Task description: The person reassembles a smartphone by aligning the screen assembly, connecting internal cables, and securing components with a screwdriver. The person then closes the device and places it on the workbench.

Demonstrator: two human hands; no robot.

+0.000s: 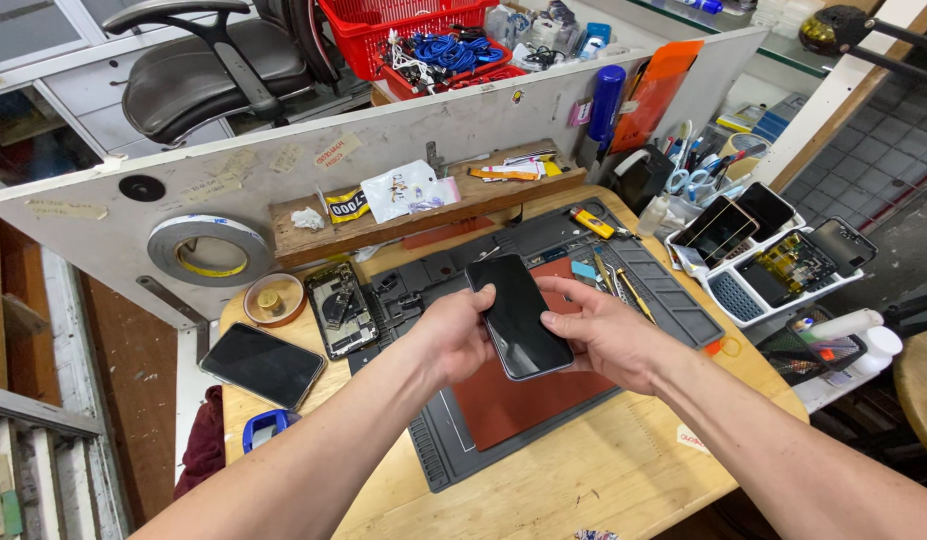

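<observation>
Head view: two hands grip a dark phone above the repair mat

Wooden table carries a grey repair mat. Far back, a white plastic packet lies on a wooden shelf. Left hand and right hand pinch the black phone by its edges, fingers curled. Opened phone lies left.

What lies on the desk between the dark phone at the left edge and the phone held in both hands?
In the head view, an opened phone body lies between the dark phone and the held phone.
</observation>
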